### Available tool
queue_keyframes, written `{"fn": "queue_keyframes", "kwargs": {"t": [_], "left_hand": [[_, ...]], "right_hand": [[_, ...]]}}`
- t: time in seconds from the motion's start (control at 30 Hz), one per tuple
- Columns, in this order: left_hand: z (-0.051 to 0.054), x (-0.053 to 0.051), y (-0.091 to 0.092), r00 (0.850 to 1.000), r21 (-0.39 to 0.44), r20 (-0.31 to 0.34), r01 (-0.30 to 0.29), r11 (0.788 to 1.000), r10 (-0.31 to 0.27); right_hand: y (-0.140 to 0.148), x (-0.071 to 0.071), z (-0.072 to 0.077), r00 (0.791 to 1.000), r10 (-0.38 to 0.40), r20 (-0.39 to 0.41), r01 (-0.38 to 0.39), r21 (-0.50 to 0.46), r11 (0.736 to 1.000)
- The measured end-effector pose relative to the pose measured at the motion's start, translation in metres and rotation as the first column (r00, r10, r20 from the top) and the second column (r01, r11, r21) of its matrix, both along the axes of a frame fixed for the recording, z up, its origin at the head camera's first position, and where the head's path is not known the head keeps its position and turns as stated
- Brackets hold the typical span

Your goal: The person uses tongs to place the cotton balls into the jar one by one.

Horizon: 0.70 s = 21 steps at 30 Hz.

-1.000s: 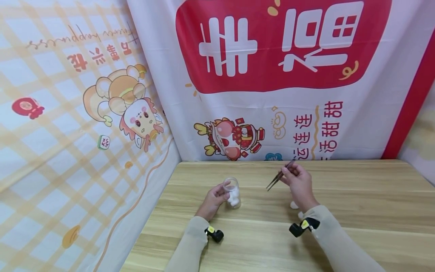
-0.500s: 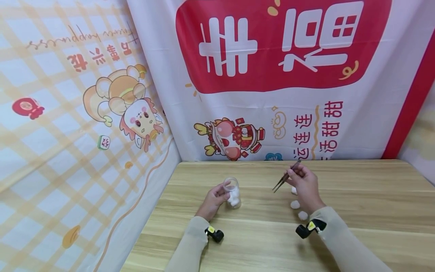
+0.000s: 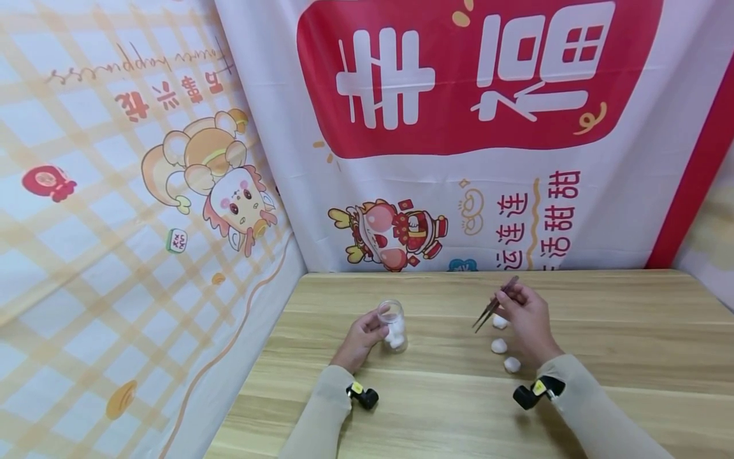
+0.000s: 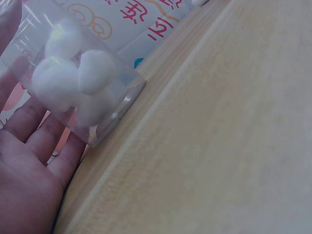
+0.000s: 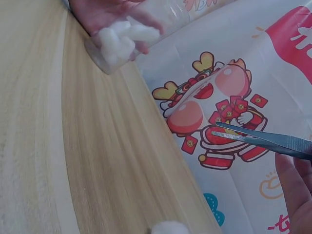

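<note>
A clear jar (image 3: pixel 399 331) stands on the table with white cotton balls (image 4: pixel 56 83) inside, its mouth uncovered. My left hand (image 3: pixel 358 341) holds it from the left side, fingers and thumb around the wall. To the right, my right hand (image 3: pixel 530 324) pinches a pair of dark metal tweezers (image 3: pixel 489 312) that slants down and left. Their tips are slightly apart in the right wrist view, with nothing between them. Beside and below that hand lie three cotton balls in a loose column: a far one (image 3: pixel 500 322), a middle one (image 3: pixel 499 346) and a near one (image 3: pixel 512 364).
The wood-grain table (image 3: pixel 436 395) reaches a printed white and red cloth (image 3: pixel 459 210) hung at the back. A checked cloth wall (image 3: pixel 143 287) borders the left side. Small black cameras (image 3: pixel 362 396) are strapped at both wrists.
My right hand has moved to the right with the tweezers, and the cotton balls it covered now show. The left hand and jar have stayed put.
</note>
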<state>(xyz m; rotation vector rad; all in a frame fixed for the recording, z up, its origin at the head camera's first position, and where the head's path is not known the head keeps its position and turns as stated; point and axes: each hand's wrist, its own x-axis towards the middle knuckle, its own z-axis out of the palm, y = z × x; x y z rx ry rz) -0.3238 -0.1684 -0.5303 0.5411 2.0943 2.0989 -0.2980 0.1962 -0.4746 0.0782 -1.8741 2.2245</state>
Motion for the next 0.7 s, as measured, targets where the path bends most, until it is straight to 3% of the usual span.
{"fn": "queue_keyframes", "kwargs": {"t": [0.23,0.7], "left_hand": [[0.001,0.002,0.0,1.0,-0.005,0.012,-0.001,1.0,0.001],[0.003,0.002,0.0,1.0,-0.012,0.007,-0.009,1.0,0.009]], "right_hand": [[0.007,0.006,-0.002,1.0,-0.017,0.02,0.015,0.081,0.997],[0.02,0.009,-0.011,1.0,-0.021,-0.015,0.021,0.048,0.999]]}}
